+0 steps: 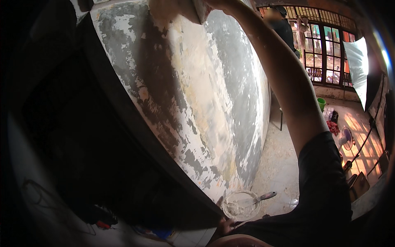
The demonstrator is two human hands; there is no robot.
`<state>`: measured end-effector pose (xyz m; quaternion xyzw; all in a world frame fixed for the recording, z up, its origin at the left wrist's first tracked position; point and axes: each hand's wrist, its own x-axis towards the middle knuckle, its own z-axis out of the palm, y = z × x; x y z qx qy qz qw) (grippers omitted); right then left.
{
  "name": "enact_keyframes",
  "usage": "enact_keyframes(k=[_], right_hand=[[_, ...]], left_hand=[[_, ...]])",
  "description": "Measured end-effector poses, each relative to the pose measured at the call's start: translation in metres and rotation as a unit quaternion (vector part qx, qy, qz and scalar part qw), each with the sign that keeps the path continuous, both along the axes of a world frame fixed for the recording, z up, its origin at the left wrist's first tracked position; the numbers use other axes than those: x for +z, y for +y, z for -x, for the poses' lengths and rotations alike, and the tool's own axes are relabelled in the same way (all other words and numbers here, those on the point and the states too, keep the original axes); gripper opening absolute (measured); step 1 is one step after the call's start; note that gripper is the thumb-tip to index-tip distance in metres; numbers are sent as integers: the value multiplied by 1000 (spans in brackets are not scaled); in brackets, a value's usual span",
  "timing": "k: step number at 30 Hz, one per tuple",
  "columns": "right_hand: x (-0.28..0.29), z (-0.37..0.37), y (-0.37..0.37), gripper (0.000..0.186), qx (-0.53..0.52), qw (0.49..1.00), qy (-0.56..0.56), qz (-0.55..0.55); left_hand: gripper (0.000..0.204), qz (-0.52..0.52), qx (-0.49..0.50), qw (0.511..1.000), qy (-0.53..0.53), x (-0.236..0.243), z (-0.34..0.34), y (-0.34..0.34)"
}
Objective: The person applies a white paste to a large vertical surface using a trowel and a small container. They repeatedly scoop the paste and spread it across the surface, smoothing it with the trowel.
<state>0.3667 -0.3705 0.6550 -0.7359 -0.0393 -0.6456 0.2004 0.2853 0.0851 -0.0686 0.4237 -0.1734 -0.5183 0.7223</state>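
My right arm reaches up along a patchy grey and white wall (193, 90). At the top edge my right hand (216, 3), partly cut off, is closed on a flat-edged tool (200, 10) against the wall. Its exact kind does not show. Low down stands a round tub (247, 217) of pale putty. Across its rim lies a putty knife (266, 196), handle to the right. Beside the tub's near left side, what looks like my left hand (225, 226) shows dimly; shadow hides its fingers.
A large dark panel (103, 136) fills the left side. At the back right, a person in dark clothing (283, 31) is near a barred window (327, 49). A green bucket (321, 103) and a fan (347, 138) stand on the tiled floor (358, 123). A white sheet (358, 68) hangs there.
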Motion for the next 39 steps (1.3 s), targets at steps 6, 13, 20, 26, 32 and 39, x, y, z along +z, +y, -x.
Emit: enact_keyframes(k=[6,13,20,26,32,39], right_hand=[[-1,-10,36,31,-77,996,35,12],[-4,-15,90,31,-107,994,17,32],[-22,8,128,21,8,995,35,94],[-31,58,157,17,79,996,8,28],[5,91,69,11,-30,999,-20,22],[-3,13,131,36,-86,992,70,-55]], left_hand=[[68,-28,-5,995,93,1,4,5],[65,-20,-34,994,106,13,5,15],[70,48,-85,985,141,-18,18,12],[69,12,-112,988,109,-7,17,17],[72,1,-114,990,82,-18,20,5],[72,-55,-14,996,72,-6,8,18]])
